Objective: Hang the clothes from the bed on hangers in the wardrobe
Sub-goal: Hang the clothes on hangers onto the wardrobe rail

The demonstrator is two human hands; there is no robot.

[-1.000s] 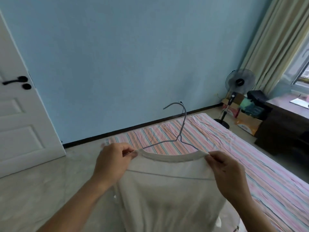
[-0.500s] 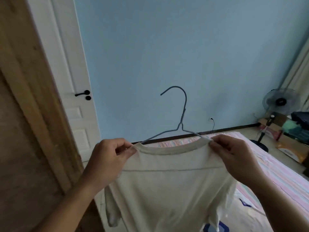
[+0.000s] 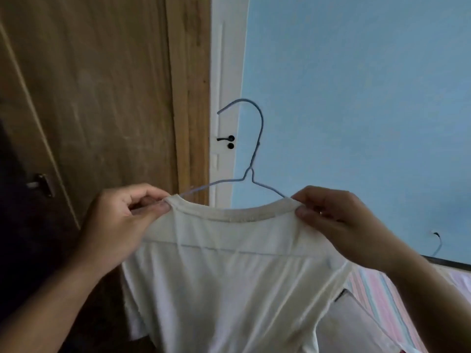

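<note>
Far left, dark wardrobe (image 3: 23,225) interior behind an open wooden door (image 3: 102,85) with a hinge (image 3: 42,186) on its near edge. Just right of that, left hand (image 3: 122,220), fingers and thumb clenched on the left shoulder of the shirt (image 3: 229,281) at the collar end, pinching cloth and probably the wire beneath, though the wire under the fingers is hidden. Between the hands, hanger (image 3: 251,159): thin blue wire, hook upright and curling left, shoulders running down into the neckline, bottom bar faintly visible through the fabric. Likely light and springy, easy to bend, liable to swing or slip out of the neck if tilted. Shirt itself soft, thin, nearly weightless, hanging limp below the grips, collar stretched in a shallow curve from one hand to the other. Best held just as here, at both shoulder ends where cloth lies over wire, or by the neck of the hook once freed. Right hand (image 3: 339,222), thumb and fingers pinching the right collar end, same manner. Behind, white door (image 3: 224,154) with black handle, then blue wall (image 3: 356,110); far right and low, striped bed (image 3: 397,301).
</note>
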